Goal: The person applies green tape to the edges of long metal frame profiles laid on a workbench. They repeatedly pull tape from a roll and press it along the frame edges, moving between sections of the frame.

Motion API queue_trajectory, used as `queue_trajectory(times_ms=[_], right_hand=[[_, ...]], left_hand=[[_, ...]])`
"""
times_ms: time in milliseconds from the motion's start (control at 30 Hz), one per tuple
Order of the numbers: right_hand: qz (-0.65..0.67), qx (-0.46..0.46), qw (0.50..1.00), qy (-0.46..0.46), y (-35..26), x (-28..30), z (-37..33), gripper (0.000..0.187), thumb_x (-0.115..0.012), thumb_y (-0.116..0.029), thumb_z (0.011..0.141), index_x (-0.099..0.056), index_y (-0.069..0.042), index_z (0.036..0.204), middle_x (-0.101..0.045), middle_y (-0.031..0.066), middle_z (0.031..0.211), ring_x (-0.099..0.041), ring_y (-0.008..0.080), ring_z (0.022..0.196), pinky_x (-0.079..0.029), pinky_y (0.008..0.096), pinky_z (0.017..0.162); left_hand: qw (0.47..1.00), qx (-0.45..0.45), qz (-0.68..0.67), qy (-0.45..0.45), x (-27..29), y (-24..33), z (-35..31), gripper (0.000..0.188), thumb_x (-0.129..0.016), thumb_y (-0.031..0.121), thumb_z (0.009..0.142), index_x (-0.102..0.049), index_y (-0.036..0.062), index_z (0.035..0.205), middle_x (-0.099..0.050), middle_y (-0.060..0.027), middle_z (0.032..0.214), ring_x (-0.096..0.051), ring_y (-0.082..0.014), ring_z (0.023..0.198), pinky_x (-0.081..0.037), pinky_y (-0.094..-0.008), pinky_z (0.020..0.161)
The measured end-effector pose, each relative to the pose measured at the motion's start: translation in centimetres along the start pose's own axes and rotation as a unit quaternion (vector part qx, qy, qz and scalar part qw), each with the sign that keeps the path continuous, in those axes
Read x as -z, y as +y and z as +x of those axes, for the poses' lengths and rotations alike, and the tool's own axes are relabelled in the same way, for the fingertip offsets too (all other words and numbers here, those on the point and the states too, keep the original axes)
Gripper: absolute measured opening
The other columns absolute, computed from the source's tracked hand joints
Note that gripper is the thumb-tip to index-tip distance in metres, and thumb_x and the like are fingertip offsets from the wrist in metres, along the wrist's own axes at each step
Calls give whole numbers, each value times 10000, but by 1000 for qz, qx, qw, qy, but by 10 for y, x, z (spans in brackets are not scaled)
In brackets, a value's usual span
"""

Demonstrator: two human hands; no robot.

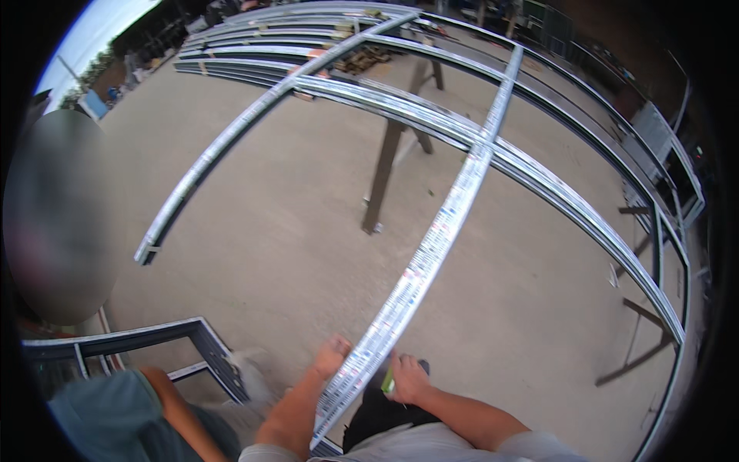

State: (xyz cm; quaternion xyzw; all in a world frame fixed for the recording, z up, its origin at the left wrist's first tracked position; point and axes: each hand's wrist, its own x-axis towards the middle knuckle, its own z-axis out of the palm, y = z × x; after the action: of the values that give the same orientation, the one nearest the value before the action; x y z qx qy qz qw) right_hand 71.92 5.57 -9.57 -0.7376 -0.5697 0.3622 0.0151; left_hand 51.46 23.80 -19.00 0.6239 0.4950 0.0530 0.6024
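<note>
A long straight metal profile [431,250], covered in film with printed marks, runs from my body out across other profiles. My left hand [332,356] is closed at the left edge of its near end, with the fingertips partly hidden. To the right of the same profile, my right hand [409,379] is curled round a small bright green object [389,380]. Most of that object is covered by the hand, so its kind does not show. The profile's far part lies across a pair of long crosswise profiles [392,108].
Brown trestle legs [381,177] stand under the crosswise profiles. Another profile [223,142] juts out on the left. Stacked profiles [246,54] lie at the back. A co-worker in a teal shirt [131,416] is close at lower left, beside a dark frame [204,339].
</note>
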Motion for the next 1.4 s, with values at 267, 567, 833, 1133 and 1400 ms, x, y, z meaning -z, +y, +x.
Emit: queue_trajectory(times_ms=[267, 567, 833, 1133, 1400], right_hand=[[13, 50, 997, -52, -26, -33, 57, 724, -558, -577, 961, -517, -149, 1543, -427, 155, 1640, -322, 412, 1518, -231, 539, 1261], [87, 116, 987, 64, -31, -43, 76, 464, -675, -449, 957, -653, -76, 1232, -667, 168, 1249, -618, 365, 1206, -437, 498, 1092], [325, 132, 934, 70, -47, -26, 71, 402, -693, -256, 985, -605, -44, 1315, -605, 222, 1316, -562, 352, 1244, -452, 437, 1094], [260, 113, 950, 129, -17, -93, 76, 372, -672, -242, 976, -632, -38, 1285, -645, 218, 1254, -578, 393, 1199, -476, 446, 1065], [220, 96, 963, 119, -12, -85, 70, 347, -652, -235, 977, -652, -36, 1261, -661, 220, 1228, -583, 414, 1191, -487, 464, 1045]], left_hand=[[998, -14, -53, -38, -11, 34, -13, 215, -563, 255, 1093, -612, 56, 1027, -638, -40, 921, -585, -135, 915, -522, -325, 841], [978, 37, -123, -166, -21, 10, -6, 502, -441, 441, 1136, -478, 43, 1440, -587, -150, 1361, -530, -238, 1305, -413, -373, 1127], [964, 16, -114, -240, -28, -27, 6, 778, -311, 596, 1116, -352, -20, 1590, -480, -223, 1551, -417, -307, 1483, -303, -381, 1242], [855, 265, -286, -341, -18, 14, 1, 717, -268, 623, 1113, -479, 101, 1558, -671, -111, 1315, -626, -196, 1177, -523, -362, 1015], [859, 272, -275, -334, -18, 18, 3, 628, -285, 481, 1130, -409, 94, 1610, -627, -108, 1429, -612, -204, 1256, -488, -361, 1099]])
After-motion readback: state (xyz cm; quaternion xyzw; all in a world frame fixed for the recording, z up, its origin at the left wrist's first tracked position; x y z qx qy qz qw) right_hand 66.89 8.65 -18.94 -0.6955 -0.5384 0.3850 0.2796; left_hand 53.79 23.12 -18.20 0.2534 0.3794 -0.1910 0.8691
